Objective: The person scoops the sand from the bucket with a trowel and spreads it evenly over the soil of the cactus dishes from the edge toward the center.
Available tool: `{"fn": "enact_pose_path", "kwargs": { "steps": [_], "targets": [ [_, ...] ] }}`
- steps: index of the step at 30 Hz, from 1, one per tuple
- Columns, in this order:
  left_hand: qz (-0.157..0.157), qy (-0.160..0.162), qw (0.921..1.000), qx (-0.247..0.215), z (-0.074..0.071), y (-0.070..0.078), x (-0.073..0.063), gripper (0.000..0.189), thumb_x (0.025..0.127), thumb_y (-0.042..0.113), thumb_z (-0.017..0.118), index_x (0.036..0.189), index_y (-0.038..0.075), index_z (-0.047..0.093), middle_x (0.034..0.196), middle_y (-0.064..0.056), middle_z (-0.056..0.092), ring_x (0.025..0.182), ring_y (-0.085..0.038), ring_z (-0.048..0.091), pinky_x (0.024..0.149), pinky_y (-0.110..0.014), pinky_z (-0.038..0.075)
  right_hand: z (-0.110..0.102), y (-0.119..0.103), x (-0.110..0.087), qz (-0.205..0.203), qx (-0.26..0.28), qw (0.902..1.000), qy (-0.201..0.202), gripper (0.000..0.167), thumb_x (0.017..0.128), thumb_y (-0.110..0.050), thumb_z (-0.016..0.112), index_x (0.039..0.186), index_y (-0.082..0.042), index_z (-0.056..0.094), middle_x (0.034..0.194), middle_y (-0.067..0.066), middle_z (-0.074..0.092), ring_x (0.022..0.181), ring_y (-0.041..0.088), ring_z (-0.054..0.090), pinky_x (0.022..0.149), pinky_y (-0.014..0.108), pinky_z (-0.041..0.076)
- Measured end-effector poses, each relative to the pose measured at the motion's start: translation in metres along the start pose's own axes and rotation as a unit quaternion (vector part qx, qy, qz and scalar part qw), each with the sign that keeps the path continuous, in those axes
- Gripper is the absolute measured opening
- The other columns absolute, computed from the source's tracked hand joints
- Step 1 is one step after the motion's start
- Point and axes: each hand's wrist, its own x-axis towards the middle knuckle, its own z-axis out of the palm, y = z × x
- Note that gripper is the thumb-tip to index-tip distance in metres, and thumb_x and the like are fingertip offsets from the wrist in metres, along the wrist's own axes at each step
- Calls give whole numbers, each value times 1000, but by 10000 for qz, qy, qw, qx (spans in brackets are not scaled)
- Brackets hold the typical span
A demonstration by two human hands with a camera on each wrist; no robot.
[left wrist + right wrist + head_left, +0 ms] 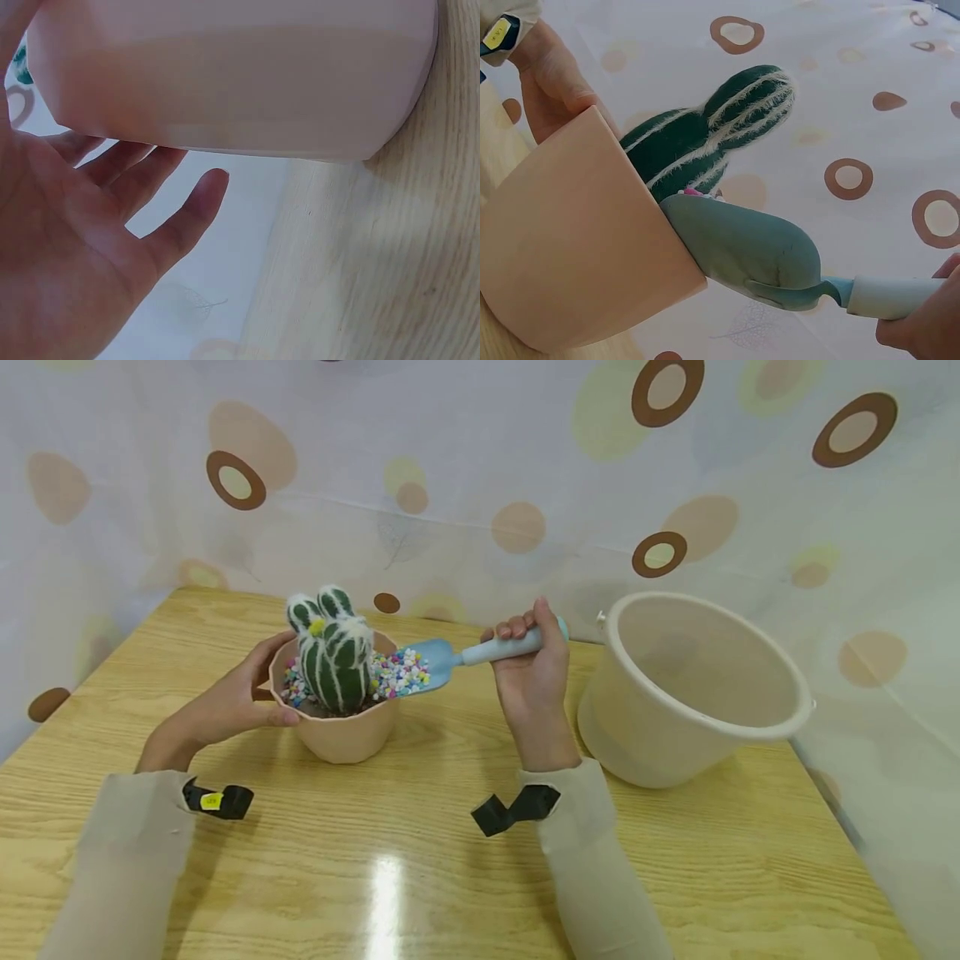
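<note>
Left hand (pixel 225 702) grips the pot (pixel 348 737) at its left side, thumb at the near rim. Right hand (pixel 534 681) holds the shovel (pixel 498 650) by its handle, fingers curled round it. The pot stands on the wooden table (pixel 315 877), left of the bucket (pixel 652 731) and well apart from it. A cactus (pixel 337 668) with white fuzz stands in the pot. Coloured pebbles (pixel 399 675) lie beside the cactus and on the shovel's blade, whose tip reaches over the pot's right rim.
</note>
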Motion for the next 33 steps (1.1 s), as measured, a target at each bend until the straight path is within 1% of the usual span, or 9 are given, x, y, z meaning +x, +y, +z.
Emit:
{"fn": "enact_pose_path", "kwargs": {
  "steps": [5,7,11,12,15,18,22,30,33],
  "targets": [
    [-20,-9,10000,-4,0,0,0,97,85,8,69,154,15,1,153,-21,19,118,5,35,85,-11,42,2,0,-2,-19,-177,9998,-43,40,103,-18,39,65,-12,47,56,-3,48,58,11,47,71,29,39],
    [-30,1,10000,6,0,-1,-1,97,85,8,69,154,15,1,153,-21,19,121,-1,36,85,-11,42,3,0,-4,-19,-313,9994,-130,39,103,-16,39,65,-12,48,57,-3,48,60,12,48,72,29,40],
    [-37,-15,10000,-16,1,-2,-1,97,85,7,69,154,15,1,153,-21,18,128,-19,35,84,-11,43,6,1,-8,-1,-559,9978,-356,36,103,-14,39,68,-12,50,60,-3,48,62,12,49,74,29,41],
    [-32,-19,10000,-26,1,-2,-1,97,85,7,69,154,15,1,154,-21,18,129,-21,35,85,-12,43,6,1,-9,-9,-603,9974,-384,36,103,-13,39,69,-12,50,61,-3,48,63,11,49,74,29,41],
    [-21,-27,10000,-34,2,-2,-1,97,86,8,69,154,15,1,154,-21,18,127,-15,36,84,-12,44,6,0,-9,-56,-680,9969,-397,36,103,-13,38,70,-13,51,62,-4,49,64,11,49,75,29,42],
    [-38,-39,10000,-62,2,-2,-1,97,86,8,69,154,15,0,153,-22,18,127,-18,37,83,-14,45,4,-2,-9,-118,-699,9968,-366,37,103,-13,38,69,-13,53,62,-4,49,64,11,49,74,29,43],
    [-77,-81,9998,-133,2,-1,-1,97,86,8,68,154,15,-1,154,-22,16,130,-38,33,82,-15,46,4,-3,-9,-151,-690,9968,-361,38,103,-13,38,68,-13,53,61,-4,50,64,11,49,74,29,43],
    [-88,-97,9998,-142,1,1,-2,98,86,8,69,154,15,-2,154,-23,15,130,-41,32,81,-14,46,7,0,-12,-83,-771,9958,-482,39,103,-12,39,65,-13,50,62,-4,50,64,11,49,74,29,43],
    [-41,-95,9998,-146,2,1,-2,98,86,9,69,154,14,-1,151,-24,18,128,-38,34,81,-14,46,8,-2,-12,-157,-862,9949,-503,40,103,-12,39,65,-13,49,62,-4,50,65,11,49,74,28,45]
  ]
}}
